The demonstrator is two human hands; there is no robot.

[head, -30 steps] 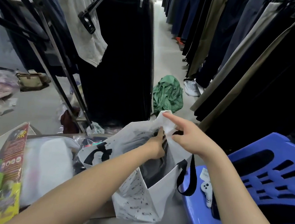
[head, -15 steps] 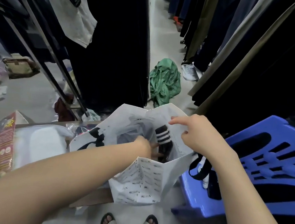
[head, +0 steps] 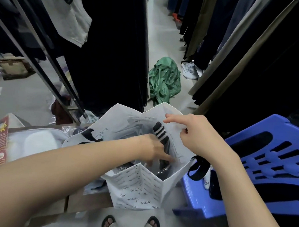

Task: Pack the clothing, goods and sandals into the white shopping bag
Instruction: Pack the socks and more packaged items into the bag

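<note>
Reaching into the white shopping bag [head: 139,189], left hand [head: 152,146] fingers [head: 166,157] spread on dark clothing [head: 162,174]; right hand [head: 197,135] pinches its rim.

The floor [head: 162,33] carries a green cloth heap [head: 164,80], white shoes [head: 189,70] and a blue stool [head: 241,204].

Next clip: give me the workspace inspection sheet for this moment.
Surface: grey floor.
Job's things: white bag open, striped item inside; packets left of it, outside.
Clutter: green cloth on floor; blue stool beside bag.
Grippers: left hand inside bag, fingers straight; right hand pinches its rim.
Cables: nothing seen.
Surroundings: hanging clothes on both sides.
</note>
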